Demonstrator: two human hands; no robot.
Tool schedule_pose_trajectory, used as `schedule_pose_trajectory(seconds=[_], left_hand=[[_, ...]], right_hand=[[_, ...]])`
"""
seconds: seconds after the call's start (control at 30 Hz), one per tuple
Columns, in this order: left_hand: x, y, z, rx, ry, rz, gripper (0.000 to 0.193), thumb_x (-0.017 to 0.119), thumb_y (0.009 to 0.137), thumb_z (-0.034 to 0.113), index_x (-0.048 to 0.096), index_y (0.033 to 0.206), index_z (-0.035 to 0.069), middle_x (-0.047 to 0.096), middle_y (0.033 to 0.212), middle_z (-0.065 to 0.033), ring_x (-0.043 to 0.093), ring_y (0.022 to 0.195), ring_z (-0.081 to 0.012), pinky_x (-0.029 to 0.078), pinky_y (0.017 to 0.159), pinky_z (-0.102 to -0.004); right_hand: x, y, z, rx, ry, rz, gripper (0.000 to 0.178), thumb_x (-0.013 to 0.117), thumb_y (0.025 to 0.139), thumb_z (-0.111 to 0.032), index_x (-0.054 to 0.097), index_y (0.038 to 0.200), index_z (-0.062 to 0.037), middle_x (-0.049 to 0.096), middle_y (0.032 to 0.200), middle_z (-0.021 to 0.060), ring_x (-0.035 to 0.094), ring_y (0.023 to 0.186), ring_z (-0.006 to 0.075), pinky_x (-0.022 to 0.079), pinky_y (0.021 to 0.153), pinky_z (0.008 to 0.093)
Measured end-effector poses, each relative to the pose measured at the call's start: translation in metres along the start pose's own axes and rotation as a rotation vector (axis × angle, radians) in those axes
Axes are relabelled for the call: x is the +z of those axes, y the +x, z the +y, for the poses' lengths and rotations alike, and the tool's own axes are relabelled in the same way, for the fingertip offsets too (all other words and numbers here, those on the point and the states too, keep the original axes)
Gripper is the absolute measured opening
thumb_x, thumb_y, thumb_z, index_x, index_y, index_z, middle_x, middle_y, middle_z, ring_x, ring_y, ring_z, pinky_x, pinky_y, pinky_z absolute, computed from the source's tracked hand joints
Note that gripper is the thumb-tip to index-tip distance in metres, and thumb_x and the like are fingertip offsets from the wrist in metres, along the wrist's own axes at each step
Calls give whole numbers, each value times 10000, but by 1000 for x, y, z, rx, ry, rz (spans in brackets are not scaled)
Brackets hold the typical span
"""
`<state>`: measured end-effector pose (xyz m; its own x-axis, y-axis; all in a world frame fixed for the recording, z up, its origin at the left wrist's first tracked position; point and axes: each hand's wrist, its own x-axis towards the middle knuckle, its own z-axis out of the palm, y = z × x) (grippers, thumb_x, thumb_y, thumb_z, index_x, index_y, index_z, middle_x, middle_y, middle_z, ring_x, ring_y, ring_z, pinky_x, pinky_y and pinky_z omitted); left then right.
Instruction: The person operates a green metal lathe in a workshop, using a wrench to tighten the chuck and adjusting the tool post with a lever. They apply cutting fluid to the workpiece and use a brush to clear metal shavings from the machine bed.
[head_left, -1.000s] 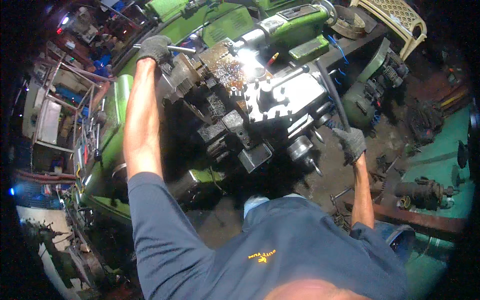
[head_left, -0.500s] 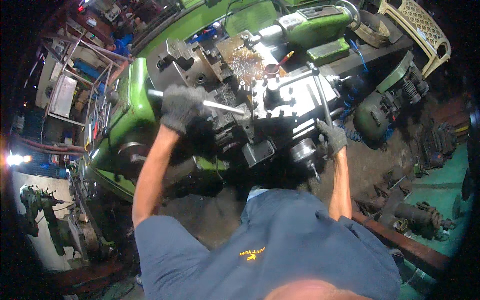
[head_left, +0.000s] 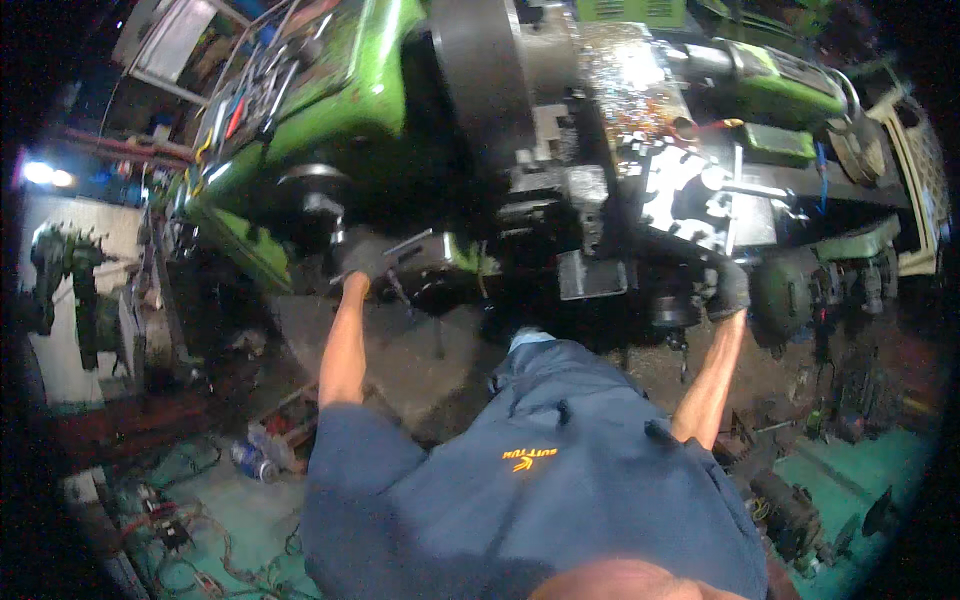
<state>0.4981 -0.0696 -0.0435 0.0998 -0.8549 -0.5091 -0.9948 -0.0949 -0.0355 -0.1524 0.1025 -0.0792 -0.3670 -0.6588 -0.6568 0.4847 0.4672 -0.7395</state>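
The left hand is now seen lowered, below the green headstock; the chuck, previously reached, is thus left free. A bright rod is shown just beside; whether it is gripped cannot be told. The long bar across the tool slide appears enclosed by the right hand's curled fingers.

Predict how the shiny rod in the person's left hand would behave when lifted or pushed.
The rod in the left hand is probably stiff: it shows straight. Its shine suggests metal, so perhaps heavy for its size. Slim, it might roll if round; blur obscures its section.
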Motion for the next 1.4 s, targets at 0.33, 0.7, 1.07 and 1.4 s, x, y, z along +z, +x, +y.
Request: schedule_pose_trajectory(seconds=[0.33, 0.7, 1.07, 1.4], left_hand=[[107, 147, -127, 57, 8, 276, 360, 629, 895, 338, 691, 1152, 93, 676, 1204, -199, 636, 1147, -353, 516, 967, -455], [17, -28, -11, 458, -4, 665, 257, 664, 881, 230, 734, 1068, 68, 718, 1105, -163, 660, 1105, -343, 514, 981, -444], [-221, 43, 12, 455, -1086, 1579, 266, 512, 958, 159, 644, 1122, -5, 664, 1137, -92, 594, 1113, -218, 458, 1004, -368], [-139, -54, 97, 595, -930, 1326, 450, 588, 1002, 157, 541, 1415, -17, 522, 1497, -203, 486, 1395, -300, 376, 1151, -392]], right_hand=[[23, -29, -13, -225, 214, -220, 626, 424, 1032, -631, 661, 1066, -53, 697, 804, 82, 636, 598, 203, 552, 536, 347], [3, -33, 26, -431, 490, -48, 640, 463, 1030, -583, 643, 1215, 3, 712, 1086, 186, 703, 902, 308, 607, 788, 446], [-12, 7, 25, -454, 495, -115, 568, 496, 1038, -514, 624, 1192, 18, 713, 984, 148, 713, 821, 287, 632, 706, 459], [-23, 10, -25, -252, 1007, -419, 470, 547, 981, -601, 503, 726, -208, 435, 692, -37, 440, 666, 105, 397, 572, 255]])
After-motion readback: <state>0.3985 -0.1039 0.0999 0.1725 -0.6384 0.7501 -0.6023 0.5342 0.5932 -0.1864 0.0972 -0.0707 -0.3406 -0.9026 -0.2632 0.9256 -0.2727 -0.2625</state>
